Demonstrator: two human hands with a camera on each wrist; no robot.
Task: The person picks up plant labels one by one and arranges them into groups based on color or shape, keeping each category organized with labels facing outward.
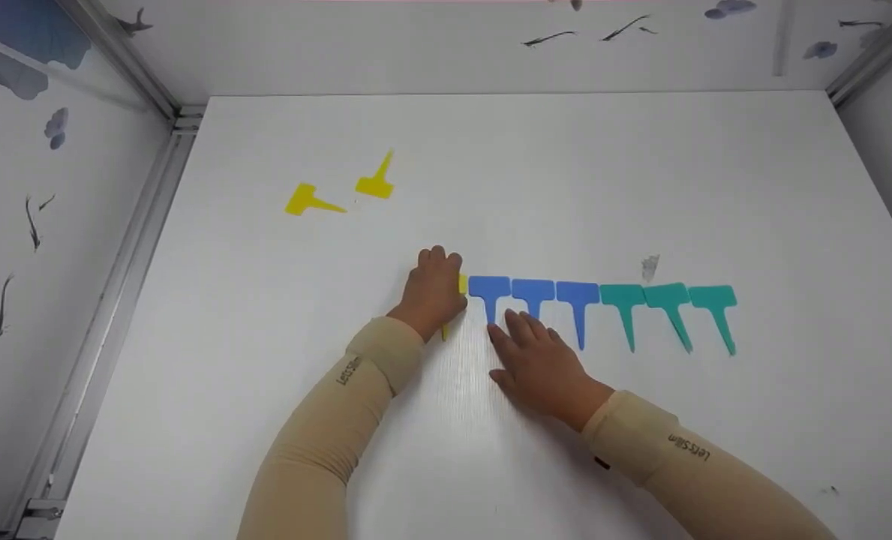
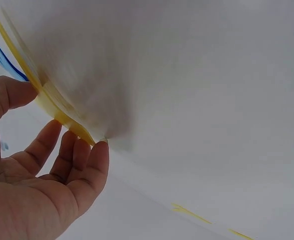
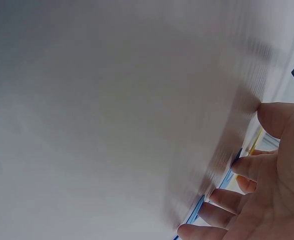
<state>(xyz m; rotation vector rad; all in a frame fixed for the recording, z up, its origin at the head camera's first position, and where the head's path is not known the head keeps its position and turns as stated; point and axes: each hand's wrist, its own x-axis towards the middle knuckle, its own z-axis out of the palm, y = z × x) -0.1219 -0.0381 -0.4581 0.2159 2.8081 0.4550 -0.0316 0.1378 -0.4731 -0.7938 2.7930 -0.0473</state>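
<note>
T-shaped plant labels lie in a row on the white table. My left hand holds a yellow plant label at the row's left end, its thumb and fingertips on the label and hiding most of it. Beside it are three blue labels, then three green labels, stems toward me. The right hand rests with spread fingers at the blue stems, covering part of the middle one. In the left wrist view, the yellow label appears edge-on against the tabletop.
Two more yellow labels, one sideways and one with its stem pointing away, lie at the far left. A small grey mark is behind the green labels. Walls with metal frame posts border the table.
</note>
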